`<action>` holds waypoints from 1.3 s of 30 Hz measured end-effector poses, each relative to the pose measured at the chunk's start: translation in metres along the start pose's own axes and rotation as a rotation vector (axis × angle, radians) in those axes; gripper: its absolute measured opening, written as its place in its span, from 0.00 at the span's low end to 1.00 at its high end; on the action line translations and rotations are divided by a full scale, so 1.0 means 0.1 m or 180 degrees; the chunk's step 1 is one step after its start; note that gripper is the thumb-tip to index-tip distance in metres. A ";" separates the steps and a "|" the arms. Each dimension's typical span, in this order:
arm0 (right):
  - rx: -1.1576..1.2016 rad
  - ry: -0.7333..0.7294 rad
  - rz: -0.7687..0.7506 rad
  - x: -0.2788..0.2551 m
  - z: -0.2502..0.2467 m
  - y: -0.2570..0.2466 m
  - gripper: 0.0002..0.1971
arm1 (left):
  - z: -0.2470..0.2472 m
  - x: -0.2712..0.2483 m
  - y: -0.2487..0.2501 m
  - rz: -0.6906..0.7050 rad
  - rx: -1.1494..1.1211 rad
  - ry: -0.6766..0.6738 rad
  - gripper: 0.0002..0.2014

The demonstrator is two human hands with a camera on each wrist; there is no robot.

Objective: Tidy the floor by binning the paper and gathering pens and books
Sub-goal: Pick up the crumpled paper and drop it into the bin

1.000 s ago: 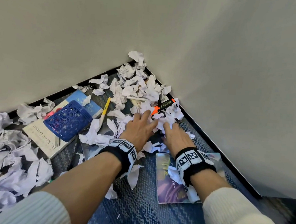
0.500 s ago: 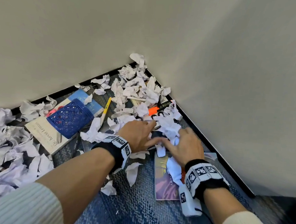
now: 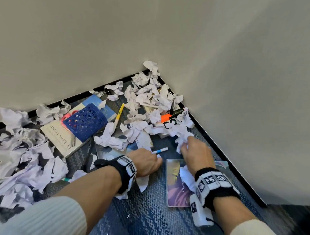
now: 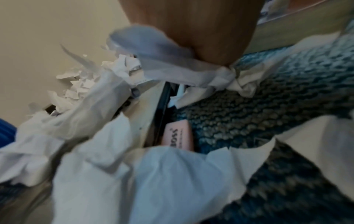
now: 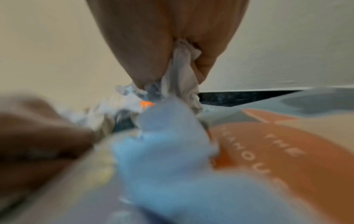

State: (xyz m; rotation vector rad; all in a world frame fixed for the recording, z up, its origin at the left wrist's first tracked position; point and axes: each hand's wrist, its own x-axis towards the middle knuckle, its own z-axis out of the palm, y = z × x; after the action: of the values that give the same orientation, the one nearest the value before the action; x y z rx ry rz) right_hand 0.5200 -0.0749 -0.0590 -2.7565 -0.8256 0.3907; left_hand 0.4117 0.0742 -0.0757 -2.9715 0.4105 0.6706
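Left hand (image 3: 144, 162): fingers curled around crumpled paper (image 4: 226, 80), low on carpet (image 3: 144, 216). Blue-white pen (image 3: 159, 151) just beyond its knuckles. Right hand (image 3: 195, 152): fingers pinching a paper wad (image 3: 182, 139); purple book (image 3: 175, 184) beneath wrist.

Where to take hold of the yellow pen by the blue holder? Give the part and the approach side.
Take the yellow pen at mid-barrel, coming from above with thumb and finger across it. It lies flat on the carpet with its middle bare, while its lower tip runs into crumpled paper and the blue holder sits close on its left, so the right side is probably freer.
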 end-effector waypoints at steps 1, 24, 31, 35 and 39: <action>0.0142 0.0310 0.0033 -0.10 -0.05 0.04 0.10 | -0.02 -0.02 0.01 -0.0032 -0.0116 -0.0013 0.13; 0.0985 0.0379 0.0673 -1.49 -0.41 0.15 0.13 | -1.16 -0.45 0.57 0.0189 -0.0203 0.0518 0.12; 0.0652 0.0944 0.0502 -2.62 -1.23 0.15 0.11 | -1.85 -0.60 1.39 0.1595 0.0474 0.0943 0.14; 0.0328 0.0993 0.0600 -3.43 -1.78 0.37 0.11 | -2.22 -0.77 2.26 0.1783 0.0028 0.1553 0.10; 0.0024 0.1464 0.1020 -4.07 -2.29 0.87 0.08 | -2.56 -0.78 3.11 0.1709 -0.0816 0.2198 0.08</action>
State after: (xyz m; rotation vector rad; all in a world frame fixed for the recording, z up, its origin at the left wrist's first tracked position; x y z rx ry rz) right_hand 0.3088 -0.4091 0.2043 -2.8003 -0.2707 -0.1878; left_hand 0.3648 -0.2383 0.1867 -3.2664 1.2729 -0.3629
